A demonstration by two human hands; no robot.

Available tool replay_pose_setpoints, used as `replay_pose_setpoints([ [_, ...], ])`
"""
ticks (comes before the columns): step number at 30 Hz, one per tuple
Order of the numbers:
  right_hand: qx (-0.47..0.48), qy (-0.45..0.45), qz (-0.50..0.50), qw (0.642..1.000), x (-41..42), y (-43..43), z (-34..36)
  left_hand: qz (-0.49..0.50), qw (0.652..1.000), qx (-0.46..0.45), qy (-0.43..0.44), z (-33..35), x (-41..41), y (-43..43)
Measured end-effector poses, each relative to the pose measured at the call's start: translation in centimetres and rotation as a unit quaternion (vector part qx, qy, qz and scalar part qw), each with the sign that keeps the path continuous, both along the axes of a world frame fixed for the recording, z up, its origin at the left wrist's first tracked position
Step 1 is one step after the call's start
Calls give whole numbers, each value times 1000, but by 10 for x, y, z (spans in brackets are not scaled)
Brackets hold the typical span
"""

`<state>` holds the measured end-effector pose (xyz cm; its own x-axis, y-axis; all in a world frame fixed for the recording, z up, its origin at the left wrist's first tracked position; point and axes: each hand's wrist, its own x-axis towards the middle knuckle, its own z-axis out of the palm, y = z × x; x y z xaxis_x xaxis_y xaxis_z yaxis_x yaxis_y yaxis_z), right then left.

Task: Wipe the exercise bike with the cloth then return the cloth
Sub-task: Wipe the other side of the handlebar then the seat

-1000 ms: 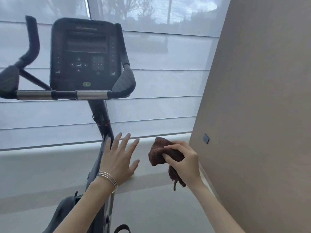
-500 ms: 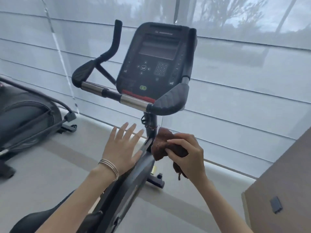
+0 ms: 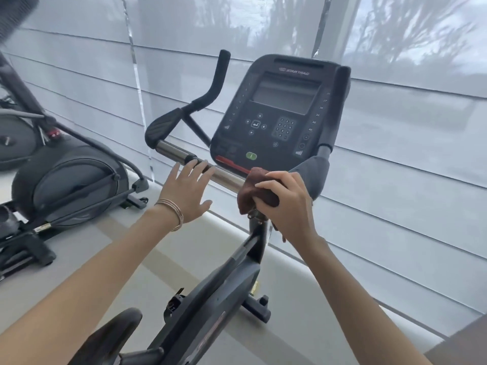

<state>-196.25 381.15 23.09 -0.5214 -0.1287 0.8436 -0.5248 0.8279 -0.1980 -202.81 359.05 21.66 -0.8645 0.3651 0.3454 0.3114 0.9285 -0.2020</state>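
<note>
The black exercise bike [image 3: 232,283] stands in front of me, its console [image 3: 279,111] facing me above a silver and black handlebar [image 3: 174,151]. My right hand [image 3: 287,204] grips a bunched brown cloth [image 3: 253,193] and holds it against the right end of the handlebar, just below the console. My left hand [image 3: 187,188], bangles on its wrist, is spread with straight fingers; its fingertips reach the middle of the handlebar. The bike's seat [image 3: 110,335] shows at the bottom edge.
Another black exercise machine [image 3: 66,180] stands on the floor to the left. Grey window blinds [image 3: 395,180] run behind the bike. A brown wall corner [image 3: 463,343] shows at the bottom right.
The view has swung left and closer to the bike. Both hands have risen from beside the bike's post to the handlebar, and the cloth now lies against the bar.
</note>
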Motion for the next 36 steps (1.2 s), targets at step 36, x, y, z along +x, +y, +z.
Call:
replay_pose_setpoints([
  [36, 159, 98, -362, 913, -28, -80, -58, -287, 956, -56, -4, 14, -116, -54],
])
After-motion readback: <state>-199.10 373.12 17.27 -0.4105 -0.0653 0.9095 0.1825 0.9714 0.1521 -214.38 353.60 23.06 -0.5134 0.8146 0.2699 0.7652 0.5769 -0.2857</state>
